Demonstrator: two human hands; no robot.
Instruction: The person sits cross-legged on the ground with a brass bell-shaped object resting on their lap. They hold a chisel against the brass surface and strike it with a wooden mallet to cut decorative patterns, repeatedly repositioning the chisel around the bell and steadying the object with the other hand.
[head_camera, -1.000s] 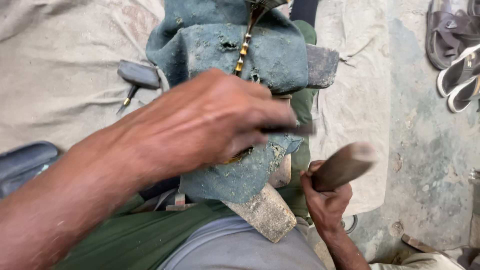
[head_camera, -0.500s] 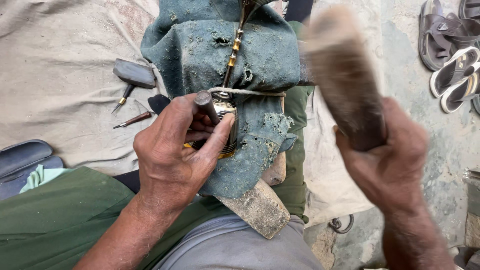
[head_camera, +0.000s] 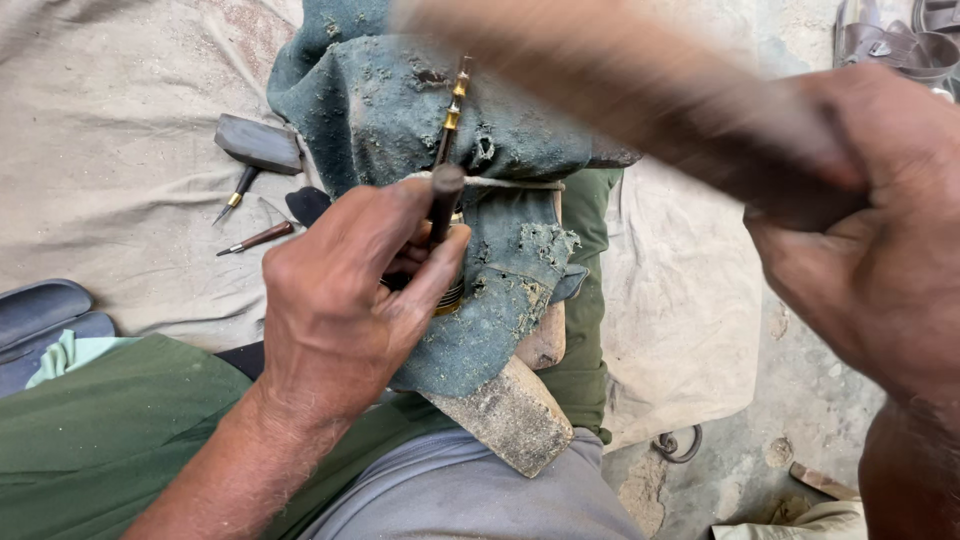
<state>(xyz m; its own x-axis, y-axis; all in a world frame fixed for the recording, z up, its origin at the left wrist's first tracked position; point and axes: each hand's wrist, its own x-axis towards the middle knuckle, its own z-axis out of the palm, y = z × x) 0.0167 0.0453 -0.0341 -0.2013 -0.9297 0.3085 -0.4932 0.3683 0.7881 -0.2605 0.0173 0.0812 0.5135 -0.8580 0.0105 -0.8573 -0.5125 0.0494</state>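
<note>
I'm pinching a thin dark punch (head_camera: 443, 205) upright in my left hand (head_camera: 345, 300), fingers clenched round its shaft, its tip down on a brass ring (head_camera: 452, 296). The ring is sitting on a worn teal cloth (head_camera: 500, 130) draped over a wooden block (head_camera: 510, 415) on my lap. My right hand (head_camera: 880, 250) is gripping a wooden mallet (head_camera: 640, 90), raised and blurred. Small hand tools (head_camera: 255, 240) are lying on the canvas sheet (head_camera: 110, 150) to my left, sandals (head_camera: 900, 40) top right.
</note>
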